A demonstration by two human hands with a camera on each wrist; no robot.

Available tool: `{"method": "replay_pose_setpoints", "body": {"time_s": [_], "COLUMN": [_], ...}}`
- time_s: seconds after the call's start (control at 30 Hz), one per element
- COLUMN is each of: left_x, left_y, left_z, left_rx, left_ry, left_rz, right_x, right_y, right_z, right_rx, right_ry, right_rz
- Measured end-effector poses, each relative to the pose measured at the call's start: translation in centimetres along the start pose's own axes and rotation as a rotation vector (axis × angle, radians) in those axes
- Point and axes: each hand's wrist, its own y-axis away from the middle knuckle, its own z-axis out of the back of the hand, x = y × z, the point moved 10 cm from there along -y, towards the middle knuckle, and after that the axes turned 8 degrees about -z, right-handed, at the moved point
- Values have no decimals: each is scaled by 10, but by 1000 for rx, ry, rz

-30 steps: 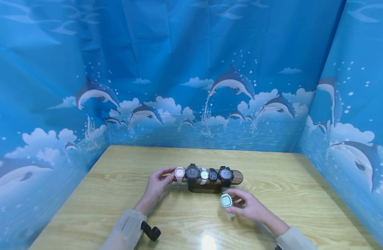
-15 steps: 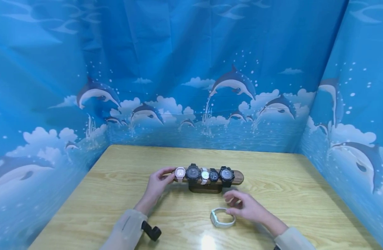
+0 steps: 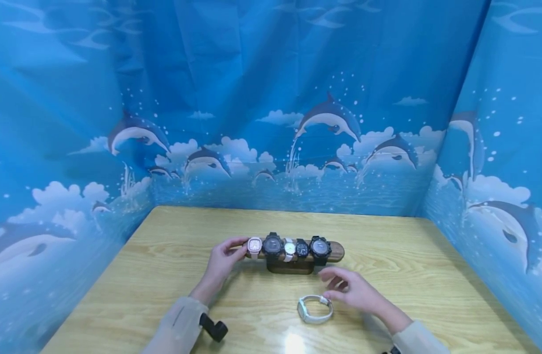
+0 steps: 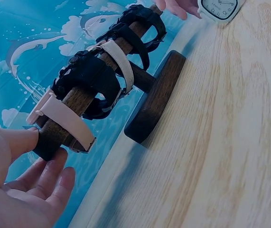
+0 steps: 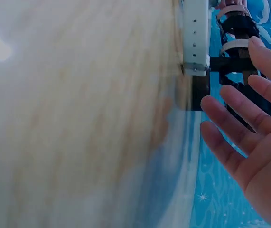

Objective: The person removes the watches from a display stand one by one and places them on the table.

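Pale mint watch (image 3: 302,309) on its side on the wood-grain table (image 3: 187,236), band curved into a loop, in front of the wooden watch stand (image 3: 336,251). Can't tell if the band is buckled. Right hand (image 3: 355,291) just beside it, fingers apart and loosely bent, gripping nothing; thumb very near the band, contact can't be told. Left hand (image 3: 224,260) clamped on the stand's left bar end, thumb and fingers on opposite sides. Five watches on the bar, left to right: pink watch (image 3: 254,245), big black watch (image 3: 273,245), white-strap watch (image 3: 289,248), small black watch (image 3: 302,249), another dark watch (image 3: 319,247).

Risks, my judgement: mint watch balances on a narrow band edge, so a thumb bump could tip or slide it. Stand base (image 3: 290,267) is short under a long bar; uneven push or pull by the left hand could rock or turn the stand. Pink watch sits right by those left fingers, so a careless release or shift could drag it off the end. Dark watch at the right is near the right fingertips, could get knocked if that hand lifts carelessly
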Motion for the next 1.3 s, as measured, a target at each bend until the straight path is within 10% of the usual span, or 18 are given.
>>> {"method": "replay_pose_setpoints", "body": {"time_s": [0.87, 1.3], "left_x": [5, 3], "left_y": [-1, 0], "left_z": [2, 2], "left_rx": [5, 19], "left_ry": [-28, -40], "left_rz": [53, 76], "right_x": [6, 18], "right_y": [5, 0], "right_z": [68, 76], "right_rx": [-497, -535], "right_ry": [50, 134], "right_rz": [82, 144]}}
